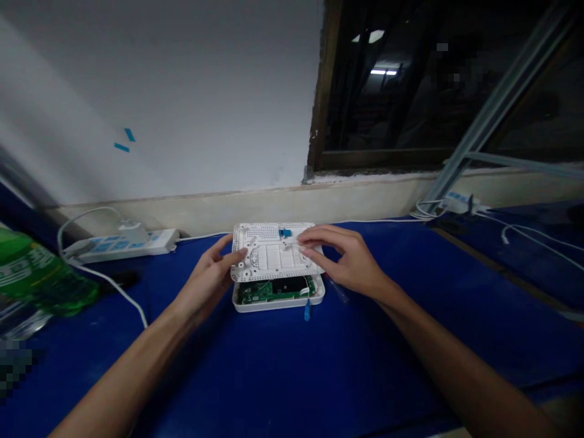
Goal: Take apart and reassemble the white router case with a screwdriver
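Note:
A white plastic cover (269, 258) with rows of small vent holes is tilted up, its ribbed inner side facing me. My left hand (212, 267) grips its left edge, thumb on the inner face. The fingertips of my right hand (344, 255) pinch together over the cover's right part; whatever lies between them is too small to make out. A blue connector (285, 233) sits near the cover's top. Below and in front is the white base (274, 307) of the case, holding a green circuit board (264, 291). Another blue connector (307, 310) hangs over its front rim.
On the left, a white power strip (128, 243) with a plugged-in adapter (133, 231) lies by the wall. A green-labelled bottle (41, 274) is nearer me. A second power strip (458, 204) and white cables (533, 234) lie far right on the blue tabletop (274, 377), beside a metal frame (479, 128).

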Tool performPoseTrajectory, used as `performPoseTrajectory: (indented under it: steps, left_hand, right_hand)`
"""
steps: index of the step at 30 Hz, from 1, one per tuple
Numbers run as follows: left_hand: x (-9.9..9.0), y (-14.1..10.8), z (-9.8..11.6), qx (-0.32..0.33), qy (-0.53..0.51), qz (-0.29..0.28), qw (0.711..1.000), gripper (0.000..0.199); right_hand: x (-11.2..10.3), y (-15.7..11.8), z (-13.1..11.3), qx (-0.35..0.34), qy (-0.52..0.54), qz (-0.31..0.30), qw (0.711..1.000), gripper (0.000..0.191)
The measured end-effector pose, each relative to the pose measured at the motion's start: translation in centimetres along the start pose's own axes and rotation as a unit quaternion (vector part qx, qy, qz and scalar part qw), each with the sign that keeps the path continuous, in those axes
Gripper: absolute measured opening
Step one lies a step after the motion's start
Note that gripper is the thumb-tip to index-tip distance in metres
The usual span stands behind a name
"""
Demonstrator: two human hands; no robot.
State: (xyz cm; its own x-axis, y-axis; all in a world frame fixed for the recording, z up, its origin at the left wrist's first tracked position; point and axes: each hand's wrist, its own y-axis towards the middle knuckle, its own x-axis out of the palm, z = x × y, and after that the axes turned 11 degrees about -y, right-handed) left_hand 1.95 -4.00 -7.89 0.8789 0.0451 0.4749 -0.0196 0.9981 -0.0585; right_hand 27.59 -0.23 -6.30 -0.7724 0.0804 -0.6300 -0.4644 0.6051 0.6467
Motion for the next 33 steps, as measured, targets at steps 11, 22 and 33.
performPoseTrajectory:
  steps: [11, 22, 33]
  left_hand:
    - [-3.6, 1.7, 1.4, 0.047, -0.002, 0.067, 0.997, 0.045]
    - [-3.5, 1.1, 2.0, 0.054, 0.016, 0.064, 0.996, 0.058]
    - [-3.4, 0.8, 2.2, 0.035, 0.068, 0.051, 0.996, 0.054]
  right_hand:
    - [0.9, -1.7, 1.3, -0.046, -0.042, -0.332, 0.941, 0.017]
    - [2.5, -1.8, 3.4, 0.122, 0.09, -0.122, 0.981, 0.018]
    - [2.5, -1.7, 3.3, 0.111, -0.055, -0.021, 0.992, 0.017]
